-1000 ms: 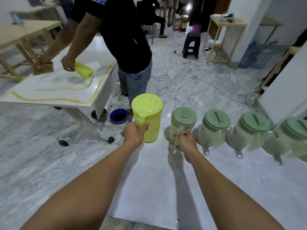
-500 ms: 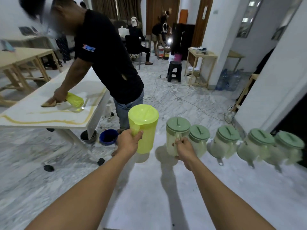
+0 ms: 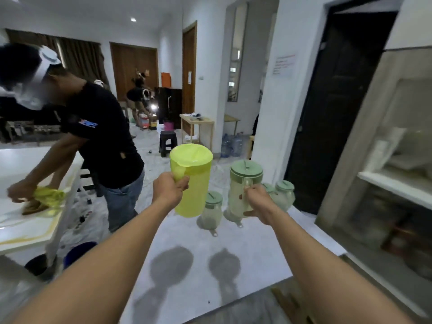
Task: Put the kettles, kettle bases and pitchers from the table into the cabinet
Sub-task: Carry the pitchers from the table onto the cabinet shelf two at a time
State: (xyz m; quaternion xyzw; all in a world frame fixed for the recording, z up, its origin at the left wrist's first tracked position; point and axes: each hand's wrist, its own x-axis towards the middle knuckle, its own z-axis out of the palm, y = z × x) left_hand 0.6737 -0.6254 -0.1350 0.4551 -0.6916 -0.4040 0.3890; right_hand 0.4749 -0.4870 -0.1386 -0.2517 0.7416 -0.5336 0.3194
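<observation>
Yellow pitcher [image 3: 193, 181] gripped by handle in left hand [image 3: 168, 188]; right hand [image 3: 256, 200] grips green-lidded pitcher [image 3: 243, 183], both arms outstretched.

Single head-worn wide-angle view, facing forward and down, close above white table [image 3: 252, 249]

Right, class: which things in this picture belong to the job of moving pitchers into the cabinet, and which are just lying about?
Belongs to the job:
- yellow pitcher, held by the left hand
- green-lidded pitcher, held by the right hand
- other pitchers, standing on the table
- cabinet

Just lying about:
- black stool
- water bottles
- blue bucket
- wooden side table
</observation>
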